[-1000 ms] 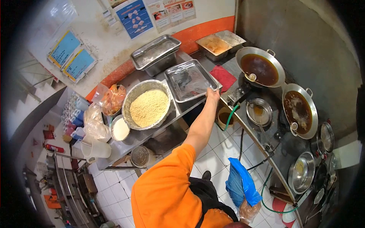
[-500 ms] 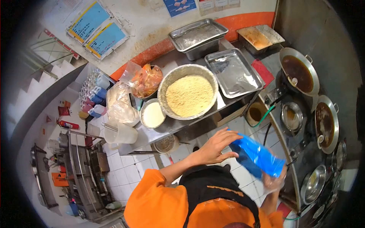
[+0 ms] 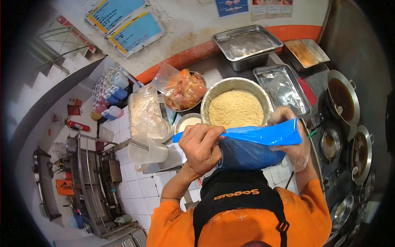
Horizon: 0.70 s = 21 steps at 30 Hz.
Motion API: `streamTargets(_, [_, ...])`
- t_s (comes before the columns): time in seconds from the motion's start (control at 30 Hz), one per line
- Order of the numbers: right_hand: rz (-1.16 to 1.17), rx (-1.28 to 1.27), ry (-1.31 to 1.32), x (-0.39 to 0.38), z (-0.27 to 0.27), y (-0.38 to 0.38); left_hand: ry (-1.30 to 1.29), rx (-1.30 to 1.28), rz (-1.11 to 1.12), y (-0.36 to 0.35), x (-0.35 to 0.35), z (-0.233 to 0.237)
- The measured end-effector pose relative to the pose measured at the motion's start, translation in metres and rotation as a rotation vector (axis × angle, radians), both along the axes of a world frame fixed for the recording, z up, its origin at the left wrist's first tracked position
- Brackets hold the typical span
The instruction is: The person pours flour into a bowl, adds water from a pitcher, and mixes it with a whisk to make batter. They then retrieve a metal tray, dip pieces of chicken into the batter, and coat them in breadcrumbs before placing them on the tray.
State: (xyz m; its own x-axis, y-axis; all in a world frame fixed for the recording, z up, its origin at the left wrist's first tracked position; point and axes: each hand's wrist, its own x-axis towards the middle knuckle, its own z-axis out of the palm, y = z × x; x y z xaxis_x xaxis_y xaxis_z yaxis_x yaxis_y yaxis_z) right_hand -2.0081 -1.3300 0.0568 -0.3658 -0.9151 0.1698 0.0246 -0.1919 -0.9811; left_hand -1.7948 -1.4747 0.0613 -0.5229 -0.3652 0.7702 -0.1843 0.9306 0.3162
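Note:
A blue plastic bag (image 3: 255, 150) is stretched between my hands in front of my apron, its bright blue edge running across the top. The bare fingers of my left hand (image 3: 201, 145) are closed on its left end. My right hand (image 3: 294, 142), in a clear plastic glove, grips the other end. Just beyond stands a large metal bowl (image 3: 207, 95) of pale yellow crumbly powder (image 3: 236, 109). A smaller bowl of white powder (image 3: 190, 123) is partly hidden behind my left hand.
Raw meat in a clear bag (image 3: 185, 88) fills a bowl behind. A bag of pale flour-like stuff (image 3: 148, 111) and a plastic jug (image 3: 147, 151) stand left. Metal trays (image 3: 284, 88) lie at the back right. Pans of dark oil (image 3: 342, 99) line the right side.
The blue bag has come up and left, from beside the stove to in front of me. My left hand, earlier open against it, now grips its edge. The view has shifted.

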Motion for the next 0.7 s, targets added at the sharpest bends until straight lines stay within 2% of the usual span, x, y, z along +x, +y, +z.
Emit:
streamTargets(0.03, [0.116,0.017,-0.040,-0.005,0.010,-0.017,-0.003,-0.003,0.019,-0.002,-0.006,0.002])
streamTargets(0.07, [0.129,0.012,-0.046,-0.016,0.012,-0.030,-0.026,-0.021,0.040,-0.005,-0.014,0.004])
streamTargets(0.13, [0.513,-0.171,0.568,-0.040,0.012,-0.054,-0.050,-0.052,0.064,-0.012,-0.030,0.006])
streamTargets(0.27, [0.399,-0.357,0.730,-0.040,0.010,-0.077,-0.129,-0.146,0.180,-0.014,-0.052,0.011])
streamTargets(0.37, [0.395,-0.499,0.798,-0.048,0.001,-0.090,-0.142,-0.195,0.227,-0.018,-0.062,0.014])
streamTargets(0.5, [0.589,-0.591,0.709,-0.064,-0.003,-0.108,-0.166,-0.305,0.226,-0.021,-0.066,0.017])
streamTargets(0.7, [0.696,-0.654,0.655,-0.079,0.015,-0.116,-0.232,-0.220,0.043,-0.028,-0.052,0.020])
